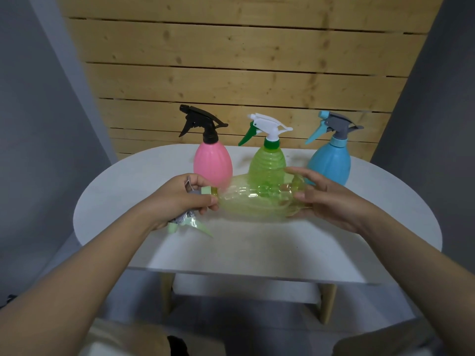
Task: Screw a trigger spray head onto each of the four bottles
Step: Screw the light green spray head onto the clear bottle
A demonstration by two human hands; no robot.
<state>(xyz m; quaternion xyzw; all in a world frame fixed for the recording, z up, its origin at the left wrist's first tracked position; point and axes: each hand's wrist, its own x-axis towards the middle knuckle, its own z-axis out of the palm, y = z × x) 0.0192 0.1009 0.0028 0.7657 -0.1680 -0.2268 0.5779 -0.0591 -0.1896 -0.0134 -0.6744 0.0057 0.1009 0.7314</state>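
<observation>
Green and see-through, the 4th bottle point(257, 201) lies sideways at the centre of the frame, held just above the worktop point(257, 247) with its neck pointing left. That pose lets both hands work along 1 axis. The right hand point(323, 196) cups the base, its grip wrapped around the bottle to keep it from turning. The left hand point(180, 199) has its grip pinched on the collar of a pale green spray head point(191, 220), whose trigger hangs down at lower left — a fair hold for twisting.

Behind, in a row across mid-frame, the pink bottle point(212, 163), the upright green bottle point(267, 163) and the blue bottle point(330, 163) stand already capped — set back, I judge, to keep the near worktop free. Whether the threads have caught cannot be told; the hand hides the joint.
</observation>
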